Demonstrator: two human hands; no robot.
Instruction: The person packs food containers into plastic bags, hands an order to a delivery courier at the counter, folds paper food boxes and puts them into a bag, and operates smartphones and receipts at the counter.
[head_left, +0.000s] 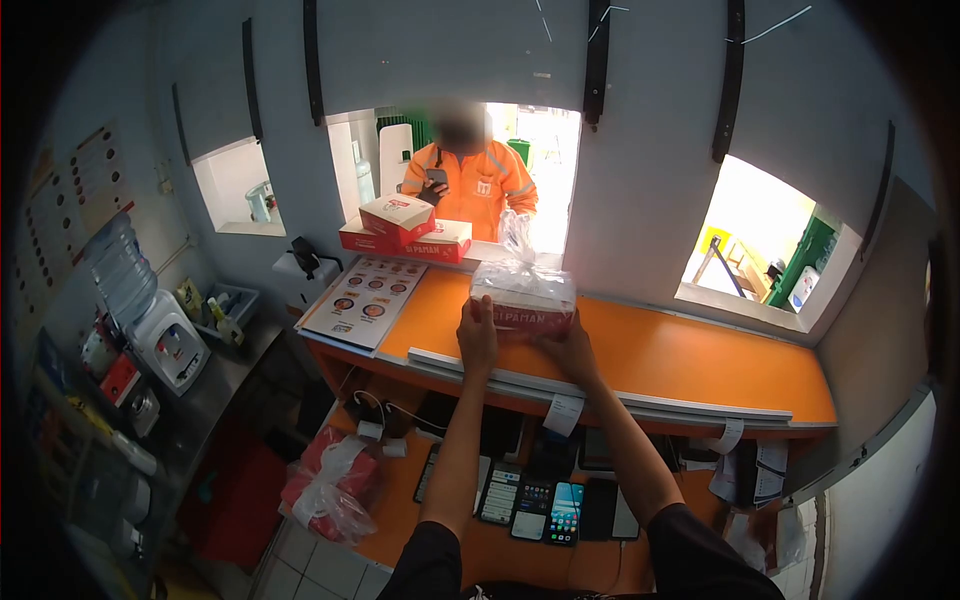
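Observation:
Between my two hands is a red and white food box (522, 316) inside a clear plastic bag (517, 245) gathered at the top. My left hand (478, 338) grips its left side, fingers wrapped against the cardboard. At the lower right corner my right hand (570, 352) holds the box, its fingers partly hidden behind it. The box is upright over the orange counter (660, 345), near the service window; I cannot tell whether it touches the counter. Two more red and white boxes (405, 238) are stacked on the window ledge to the left.
Beyond the window stands a person in an orange jacket (485, 190), holding a phone. A menu sheet (365, 300) lies on the counter's left. Several phones (563, 512) rest on the lower shelf, beside a bagged red package (335, 480). A water dispenser (172, 340) stands at left.

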